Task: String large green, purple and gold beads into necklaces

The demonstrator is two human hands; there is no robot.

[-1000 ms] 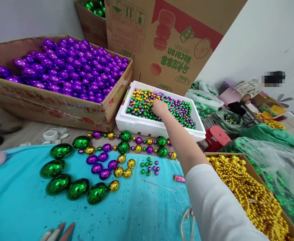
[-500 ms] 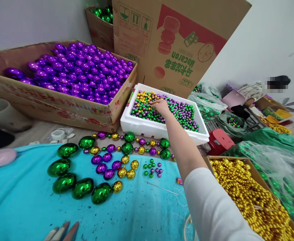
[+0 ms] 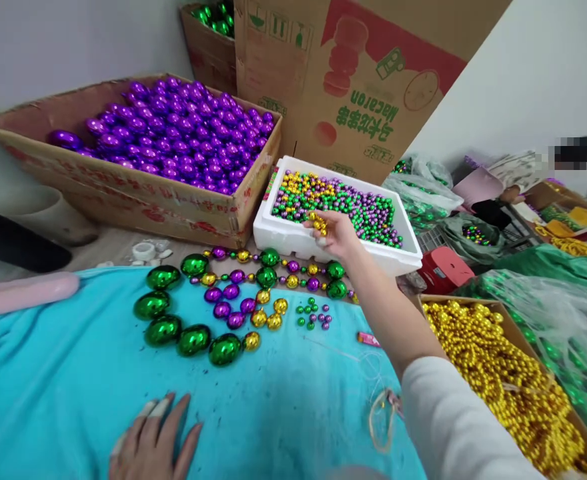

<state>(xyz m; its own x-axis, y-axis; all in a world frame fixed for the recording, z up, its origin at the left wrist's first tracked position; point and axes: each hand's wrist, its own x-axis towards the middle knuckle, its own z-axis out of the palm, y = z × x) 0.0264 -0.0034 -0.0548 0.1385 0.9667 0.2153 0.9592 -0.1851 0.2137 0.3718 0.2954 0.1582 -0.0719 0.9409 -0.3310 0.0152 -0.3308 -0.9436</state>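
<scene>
My right hand (image 3: 334,233) is over the near edge of a white foam box (image 3: 293,239) filled with small green, purple and gold beads. Its fingers are curled round a few small gold beads (image 3: 319,223). My left hand (image 3: 154,441) lies flat with fingers apart on the turquoise cloth (image 3: 63,373) at the bottom edge, holding nothing. Between the hands lie large green beads (image 3: 173,327), purple beads (image 3: 226,303) and gold beads (image 3: 268,315), a strung strand (image 3: 273,267) along the cloth's far edge, and a small cluster of green and purple beads (image 3: 313,315).
A cardboard box of purple beads (image 3: 183,133) stands at back left, a tall printed carton (image 3: 353,80) behind the foam box. A box of gold bead strands (image 3: 503,373) and bags of green beads (image 3: 548,313) fill the right. Another person (image 3: 513,187) sits far right.
My right hand has lifted out of the foam box toward me with gold beads in it. My left hand has slid further onto the cloth. The view shifted left.
</scene>
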